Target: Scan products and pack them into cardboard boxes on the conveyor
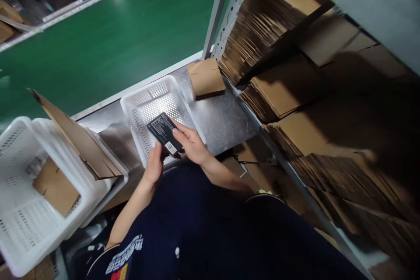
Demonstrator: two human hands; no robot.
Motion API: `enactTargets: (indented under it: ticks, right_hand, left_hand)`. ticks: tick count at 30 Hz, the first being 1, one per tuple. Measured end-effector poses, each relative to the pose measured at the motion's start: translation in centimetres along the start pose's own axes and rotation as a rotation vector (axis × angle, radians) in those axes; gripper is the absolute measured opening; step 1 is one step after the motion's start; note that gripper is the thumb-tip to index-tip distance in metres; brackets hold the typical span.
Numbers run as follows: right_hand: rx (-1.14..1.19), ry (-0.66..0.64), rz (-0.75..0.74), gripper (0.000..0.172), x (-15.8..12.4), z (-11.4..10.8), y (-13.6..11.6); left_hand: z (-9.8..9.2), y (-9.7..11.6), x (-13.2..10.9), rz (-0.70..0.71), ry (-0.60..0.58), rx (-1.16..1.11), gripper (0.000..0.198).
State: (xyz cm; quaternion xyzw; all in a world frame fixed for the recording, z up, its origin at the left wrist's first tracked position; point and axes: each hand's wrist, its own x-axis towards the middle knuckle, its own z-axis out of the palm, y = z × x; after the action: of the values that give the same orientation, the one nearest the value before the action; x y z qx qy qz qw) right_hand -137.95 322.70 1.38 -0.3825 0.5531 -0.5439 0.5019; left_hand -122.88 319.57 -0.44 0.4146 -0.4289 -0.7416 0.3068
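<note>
Both my hands hold a small black box (160, 129) with white print and a white barcode label on its upward face. My left hand (155, 162) grips its lower left edge, thumb along the side. My right hand (193, 143) is closed on the right edge, thumb pressed on the printed face and fingers partly hidden beneath. The box is above a white perforated plastic basket (134, 124), whose lattice floor shows behind it. To the right of the basket, a small stack of folded cardboard (206, 78) lies on the metal bench (226, 124).
Beyond the bench runs a green conveyor belt (131, 30). Nested white baskets (19, 214) stand at the left, with a cardboard piece (55, 186) inside and a cardboard sheet (77, 140) leaning upright. Shelves at the right hold stacked flat cartons (288, 92), beside a metal post (218, 8).
</note>
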Motion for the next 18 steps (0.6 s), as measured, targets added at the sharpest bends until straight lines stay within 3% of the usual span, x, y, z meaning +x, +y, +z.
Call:
enactTargets:
  ticks: [3, 5, 7, 9, 10, 13, 18]
  right_hand:
    - [0.017, 0.085, -0.093, 0.055, -0.1, -0.7, -0.5]
    - [0.0, 0.086, -0.14, 0.046, -0.4, -1.1, -1.1]
    - [-0.028, 0.048, -0.135, 0.04, -0.8, -1.6, -1.8]
    - [-0.037, 0.019, -0.126, 0.039, -1.1, -2.1, -2.3]
    - [-0.025, 0.012, -0.119, 0.04, -1.2, -2.3, -2.5]
    - [0.036, -0.008, -0.078, 0.052, -1.3, -2.8, -2.8]
    - [0.077, -0.036, -0.081, 0.06, -1.6, -3.2, -2.5]
  left_hand:
    - [-1.5, 0.3, 0.0, 0.252, 0.029, 0.216, 0.052]
    - [-2.2, 0.8, 0.2, 0.391, 0.095, 0.128, 0.043]
    - [-2.5, 1.5, 0.2, 0.419, 0.034, 0.022, 0.069]
    - [-2.3, 2.3, -0.1, 0.408, -0.086, 0.069, 0.099]
    - [-2.1, 2.6, -0.3, 0.412, -0.12, 0.138, 0.104]
    - [-1.2, 3.3, -1.2, 0.489, -0.121, 0.306, 0.088]
    - [-0.7, 3.1, -1.8, 0.594, -0.118, 0.295, 0.067]
